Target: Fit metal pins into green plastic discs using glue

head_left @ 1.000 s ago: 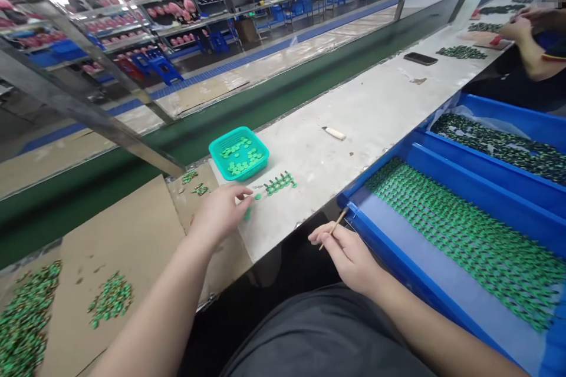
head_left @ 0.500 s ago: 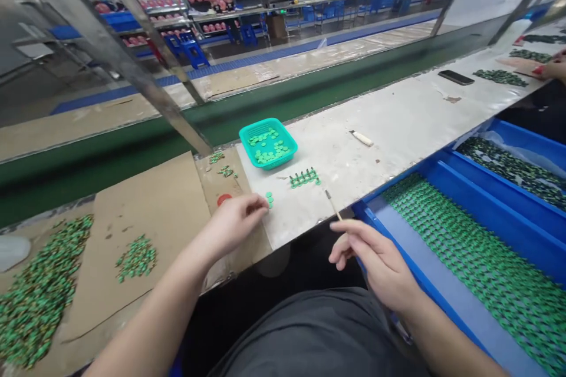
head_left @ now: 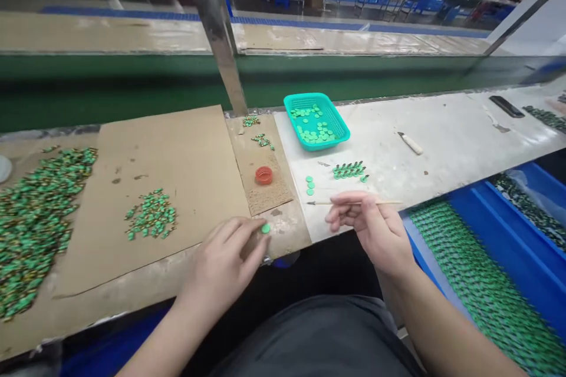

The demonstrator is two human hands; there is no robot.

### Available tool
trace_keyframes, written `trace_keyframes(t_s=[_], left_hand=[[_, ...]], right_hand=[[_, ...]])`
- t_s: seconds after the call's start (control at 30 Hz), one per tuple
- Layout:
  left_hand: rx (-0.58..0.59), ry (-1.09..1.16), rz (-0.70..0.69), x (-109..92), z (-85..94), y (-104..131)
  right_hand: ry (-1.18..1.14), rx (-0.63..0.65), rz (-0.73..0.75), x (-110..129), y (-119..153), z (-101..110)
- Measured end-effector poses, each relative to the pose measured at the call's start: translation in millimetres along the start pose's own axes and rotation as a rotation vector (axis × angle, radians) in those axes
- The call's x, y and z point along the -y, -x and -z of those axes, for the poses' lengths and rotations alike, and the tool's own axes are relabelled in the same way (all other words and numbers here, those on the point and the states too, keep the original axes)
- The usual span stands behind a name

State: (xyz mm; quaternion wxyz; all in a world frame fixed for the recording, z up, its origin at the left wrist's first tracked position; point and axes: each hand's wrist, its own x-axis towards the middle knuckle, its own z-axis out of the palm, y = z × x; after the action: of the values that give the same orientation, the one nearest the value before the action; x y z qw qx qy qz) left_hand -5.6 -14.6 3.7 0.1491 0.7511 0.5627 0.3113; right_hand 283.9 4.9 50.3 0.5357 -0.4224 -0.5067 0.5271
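Between the thumb and index finger of my left hand (head_left: 230,250) is a small green disc (head_left: 265,228). My right hand (head_left: 371,227) holds a thin brush (head_left: 322,203), its dark tip pointing left over the white surface. Beyond the brush, several green discs (head_left: 310,185) lie in a short column. To their right stand rows of green discs with small dark-tipped pieces (head_left: 348,170). A turquoise basket (head_left: 345,134) behind them holds loose green discs. The red cap (head_left: 264,175) rests on cardboard, with small green-and-gold pieces (head_left: 262,141) behind it.
A large heap of green-and-gold pieces (head_left: 39,218) and a smaller pile (head_left: 151,214) lie at the left. A white-handled knife (head_left: 411,143) and a dark phone (head_left: 506,106) are at the right. Blue trays (head_left: 508,212) stand below the table edge. A metal post (head_left: 223,53) rises behind.
The view has turned left. My left hand has drawn back from the disc column with one disc in its fingers. The brush in my right hand has swung to lie nearly level, tip leftward.
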Motion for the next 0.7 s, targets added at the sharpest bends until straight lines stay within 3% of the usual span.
trace_keyframes(t_s=[0.13,0.27,0.43,0.53,0.7], left_hand=[[-0.065,-0.037,-0.103,8,-7.5,3],[-0.082,0.003,-0.188,12,-3.5,4],[-0.042,-0.161,-0.469,23,-1.3,12],[-0.043,-0.237,-0.538,34,-8.7,21],[-0.144,-0.239,-0.48,48,-24.8,41]], right_hand=[[0.071,-0.002,-0.02,-19,-39,-23],[0.098,-0.007,0.032,-25,-75,-43],[0.16,0.025,0.097,-24,-111,-65],[0.293,0.018,0.104,-27,-120,-75],[0.436,0.037,0.269,-38,-116,-83]])
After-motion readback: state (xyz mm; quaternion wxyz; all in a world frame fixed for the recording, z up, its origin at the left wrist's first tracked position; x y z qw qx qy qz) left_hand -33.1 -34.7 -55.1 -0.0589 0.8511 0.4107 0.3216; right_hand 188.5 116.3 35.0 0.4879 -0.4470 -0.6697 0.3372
